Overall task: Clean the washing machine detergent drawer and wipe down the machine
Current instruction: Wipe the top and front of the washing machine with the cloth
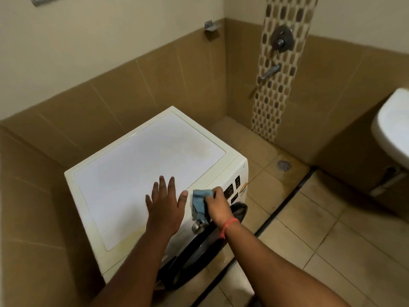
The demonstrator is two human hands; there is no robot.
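A white front-loading washing machine (141, 165) stands in the tiled corner, seen from above. My left hand (164, 201) lies flat with fingers spread on its top near the front edge. My right hand (215, 206) grips a blue cloth (199, 201) and holds it against the machine's control panel, just left of the dark buttons (230, 189). Below the cloth are a silver dial (197, 227) and the dark round door (199, 251). The detergent drawer is hidden behind my arms.
Brown tiled walls close in on the machine's left and back. A shower mixer (281, 38) and spout (269, 72) are on the far wall. A floor drain (284, 166) lies to the right. A white sink (391, 127) juts in at the right edge.
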